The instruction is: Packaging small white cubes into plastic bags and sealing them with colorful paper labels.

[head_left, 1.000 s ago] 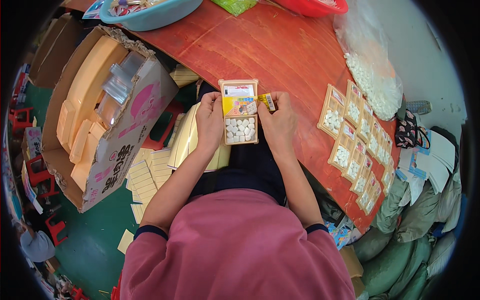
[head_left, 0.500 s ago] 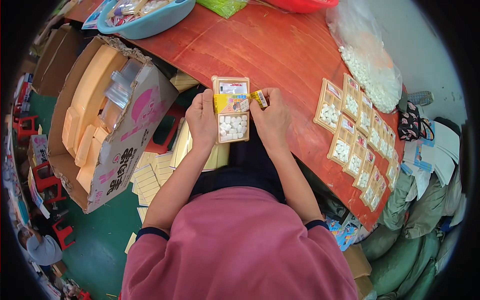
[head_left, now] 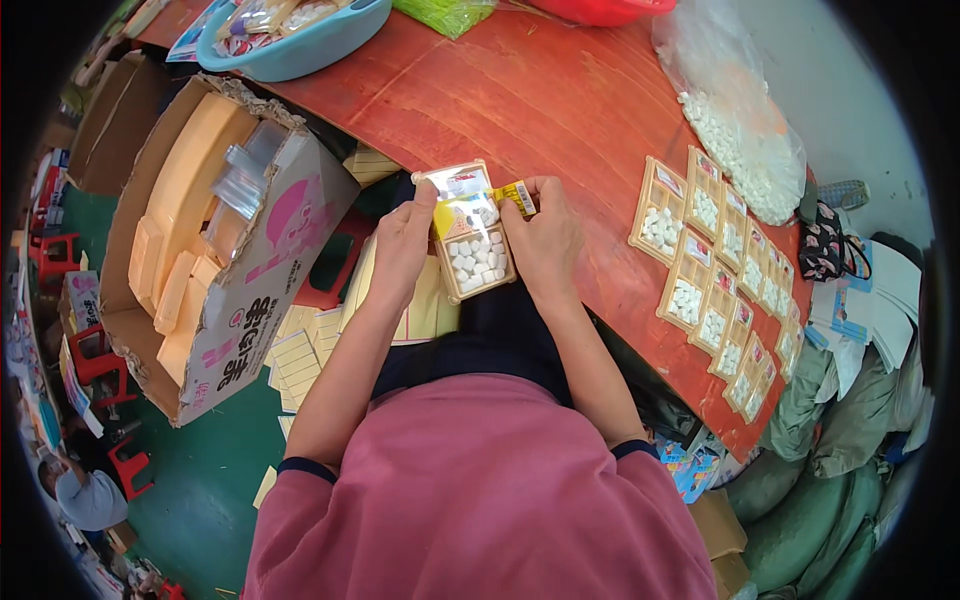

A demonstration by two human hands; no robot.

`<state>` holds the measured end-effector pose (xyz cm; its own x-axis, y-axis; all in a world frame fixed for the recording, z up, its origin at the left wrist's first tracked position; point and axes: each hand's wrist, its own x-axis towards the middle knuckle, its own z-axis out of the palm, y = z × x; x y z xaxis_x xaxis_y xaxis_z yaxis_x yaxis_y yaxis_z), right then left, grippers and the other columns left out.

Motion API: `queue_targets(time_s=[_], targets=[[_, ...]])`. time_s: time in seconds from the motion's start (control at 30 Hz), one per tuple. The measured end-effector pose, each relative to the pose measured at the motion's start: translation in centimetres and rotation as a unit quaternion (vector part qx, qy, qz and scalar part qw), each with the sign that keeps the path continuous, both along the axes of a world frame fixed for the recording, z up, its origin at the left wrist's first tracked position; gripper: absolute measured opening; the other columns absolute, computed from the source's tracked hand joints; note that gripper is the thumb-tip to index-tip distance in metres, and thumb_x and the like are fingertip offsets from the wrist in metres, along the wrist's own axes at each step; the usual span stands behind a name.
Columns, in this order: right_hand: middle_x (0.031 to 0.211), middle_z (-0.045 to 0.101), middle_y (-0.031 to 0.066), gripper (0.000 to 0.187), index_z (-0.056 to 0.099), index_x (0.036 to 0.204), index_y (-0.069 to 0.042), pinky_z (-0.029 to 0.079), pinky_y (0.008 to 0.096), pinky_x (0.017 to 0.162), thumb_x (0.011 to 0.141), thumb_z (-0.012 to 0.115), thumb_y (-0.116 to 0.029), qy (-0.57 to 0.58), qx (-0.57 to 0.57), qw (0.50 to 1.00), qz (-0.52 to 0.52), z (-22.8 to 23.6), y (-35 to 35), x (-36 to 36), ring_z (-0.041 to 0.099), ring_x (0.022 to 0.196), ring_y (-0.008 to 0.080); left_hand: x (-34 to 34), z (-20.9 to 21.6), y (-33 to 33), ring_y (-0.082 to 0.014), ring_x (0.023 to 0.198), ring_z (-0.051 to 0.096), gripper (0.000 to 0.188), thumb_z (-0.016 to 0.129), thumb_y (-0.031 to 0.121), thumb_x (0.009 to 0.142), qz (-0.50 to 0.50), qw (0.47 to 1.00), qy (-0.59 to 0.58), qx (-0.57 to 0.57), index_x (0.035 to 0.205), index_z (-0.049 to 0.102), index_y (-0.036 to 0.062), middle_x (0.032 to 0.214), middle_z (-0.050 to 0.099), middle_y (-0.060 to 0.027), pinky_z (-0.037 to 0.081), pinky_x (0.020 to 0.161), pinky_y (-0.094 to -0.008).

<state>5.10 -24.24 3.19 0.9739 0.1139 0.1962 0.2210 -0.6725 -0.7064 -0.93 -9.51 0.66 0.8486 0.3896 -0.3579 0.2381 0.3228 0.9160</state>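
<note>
Between my two hands a beige plastic tray point(head_left: 478, 262) is held up, tilted a little, at the table's near edge. White pellets fill its lower compartment; a small printed packet lies in the upper one. Across its middle runs a yellow printed label band point(head_left: 460, 218). My left hand point(head_left: 402, 245) grips the tray's left side, thumb near the upper left corner. My right hand point(head_left: 543, 240) pinches the band's loose end, a yellow flap point(head_left: 520, 196) standing out past the tray's right edge.
Several filled trays point(head_left: 660, 215) lie in rows on the red-brown table point(head_left: 480, 90), near a clear bag of white pellets point(head_left: 730, 150). A carton point(head_left: 270, 260) with beige trays stands at left. A blue basin point(head_left: 300, 50) sits at the far left, a red basin point(head_left: 610, 8) further right.
The tray has turned anticlockwise, its top tipping left and its lower end swinging right. My left hand has shifted slightly up along it; my right hand keeps its pinch on the band.
</note>
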Motion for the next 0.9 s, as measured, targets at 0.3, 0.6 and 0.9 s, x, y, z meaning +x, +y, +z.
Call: queue_targets(time_s=[0.3,0.6,0.9], targets=[[0.078,0.064,0.0138,0.023,0.052,0.094,-0.007,0.046,0.0456,0.061,0.079,0.063,-0.021,-0.028,-0.025,0.999,0.010,-0.5,-0.1,-0.2,0.063,0.072,0.0328,-0.6,-0.4,-0.1,-0.0118,0.067,0.061,0.028,0.065,0.027,0.087,0.111,0.990,-0.013,-0.086,0.093,0.054,0.0021,0.082,0.062,-0.0071,0.049,0.055,-0.0236],[0.077,0.064,0.0111,0.021,0.054,0.091,-0.005,0.047,0.0385,0.059,0.079,0.065,-0.019,-0.006,0.030,1.000,0.006,-0.4,-0.5,-0.1,0.062,0.066,0.0253,-1.1,0.0,-0.4,-0.0128,0.073,0.064,0.030,0.066,0.021,0.086,0.056,0.994,-0.052,-0.083,0.102,0.057,-0.0023,0.091,0.065,-0.0085,0.053,0.062,-0.0243],[0.074,0.062,0.0028,0.017,0.056,0.090,-0.001,0.044,0.0174,0.048,0.082,0.069,-0.009,0.333,0.485,0.802,0.103,2.3,-0.3,1.6,0.055,0.058,0.0050,0.6,0.6,-0.6,-0.0225,0.089,0.065,0.027,0.056,0.022,0.091,-0.035,0.914,-0.169,-0.367,0.106,0.055,-0.0005,0.101,0.064,-0.0125,0.053,0.081,-0.0367]])
